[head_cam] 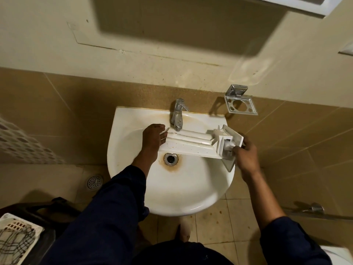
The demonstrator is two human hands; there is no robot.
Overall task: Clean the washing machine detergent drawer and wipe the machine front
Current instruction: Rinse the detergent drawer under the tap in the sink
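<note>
dark sleeves (107, 217) reach over the sink (183, 199), where the detergent drawer (191, 145) is held crosswise under the tap (177, 115), long axis left to right; left grip (152, 138) curls round its rear end; right grip (246, 156) clasps the front panel, both equally near

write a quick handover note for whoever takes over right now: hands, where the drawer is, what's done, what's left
Left hand grips the far end of the detergent drawer. The right hand grips its front-panel end.
The drawer is held across the sink basin, just under the faucet and above the drain.
Done: the drawer is out of the machine and at the sink.
Left: no water is seen running and brownish specks show on the drawer. Rinse and scrub it, refit it, then wipe the machine front, which is out of view.
</note>
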